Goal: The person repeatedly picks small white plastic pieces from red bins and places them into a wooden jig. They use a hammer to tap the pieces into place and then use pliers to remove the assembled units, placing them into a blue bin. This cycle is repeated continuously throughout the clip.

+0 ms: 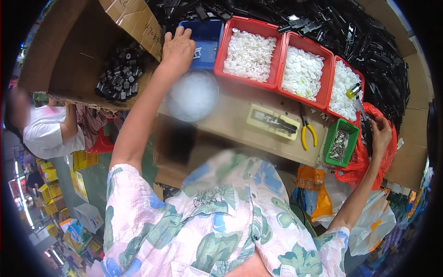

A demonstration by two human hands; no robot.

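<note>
My left hand is over the left edge of a blue bin, its fingers bent and apart, with nothing visible in them. A few small white plastic pieces lie in that bin. On the far right my right hand has its fingers closed beside a red plastic bag; a dark piece shows at the fingertips, too unclear to name. Just beyond them a tool with a yellow and silver end leans over a red bin of white plastic parts. Below stands a green bin of small metal pieces.
Two more red bins hold white parts. Yellow-handled pliers and a cream fixture lie on the cardboard surface, near a round translucent object. Black parts pile behind; a carton holds black pieces. Another person is at left.
</note>
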